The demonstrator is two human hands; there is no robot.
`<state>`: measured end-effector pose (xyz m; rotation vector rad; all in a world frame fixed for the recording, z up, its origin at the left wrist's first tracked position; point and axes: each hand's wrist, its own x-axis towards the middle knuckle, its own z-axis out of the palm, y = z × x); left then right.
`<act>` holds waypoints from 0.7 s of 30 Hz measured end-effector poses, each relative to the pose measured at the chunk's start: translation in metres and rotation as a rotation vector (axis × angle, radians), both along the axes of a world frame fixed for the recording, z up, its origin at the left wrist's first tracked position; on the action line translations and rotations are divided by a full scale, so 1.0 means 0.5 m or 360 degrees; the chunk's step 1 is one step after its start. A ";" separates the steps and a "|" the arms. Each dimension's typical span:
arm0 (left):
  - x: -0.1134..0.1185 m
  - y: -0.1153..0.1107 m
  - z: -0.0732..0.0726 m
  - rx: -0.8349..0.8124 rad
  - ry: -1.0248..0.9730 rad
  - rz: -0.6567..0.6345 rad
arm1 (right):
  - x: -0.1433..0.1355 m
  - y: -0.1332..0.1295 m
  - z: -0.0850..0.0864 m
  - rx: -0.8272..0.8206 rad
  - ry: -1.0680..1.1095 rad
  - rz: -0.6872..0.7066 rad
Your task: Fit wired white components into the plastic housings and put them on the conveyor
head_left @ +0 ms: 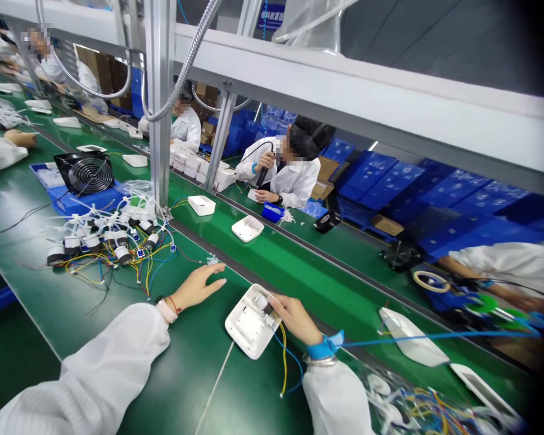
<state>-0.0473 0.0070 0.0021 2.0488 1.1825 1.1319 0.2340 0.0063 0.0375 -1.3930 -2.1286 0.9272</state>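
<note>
A white plastic housing point(246, 323) lies open side up on the green table. My right hand point(297, 317) is at its upper right corner, fingers closed on a small white and dark cylindrical part point(263, 303) inside it. Yellow and blue wires point(284, 362) hang from that part over the housing's right edge. My left hand point(197, 289) is left of the housing, fingers spread and holding nothing, close to a small pile of tiny clear pieces point(213, 259).
Wired cylindrical parts point(118, 238) and a black fan point(88, 172) are at the left. White housings point(247, 228) lie on the green belt point(272, 260) ahead. A metal post point(159, 121) rises beyond. Bagged wires point(430, 411) lie at lower right. People sit across.
</note>
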 end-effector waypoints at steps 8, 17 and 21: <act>0.008 0.008 -0.016 -0.0014 0.0038 0.0093 | -0.004 0.153 -0.032 -0.0419 0.1384 -0.0889; 0.052 -0.010 -0.015 -0.0105 0.0179 -0.0039 | -0.202 0.342 -0.066 -0.0411 0.1809 -0.0906; 0.065 -0.013 -0.013 -0.0196 0.0176 -0.0094 | -0.280 0.427 -0.070 -0.0317 0.1898 -0.0849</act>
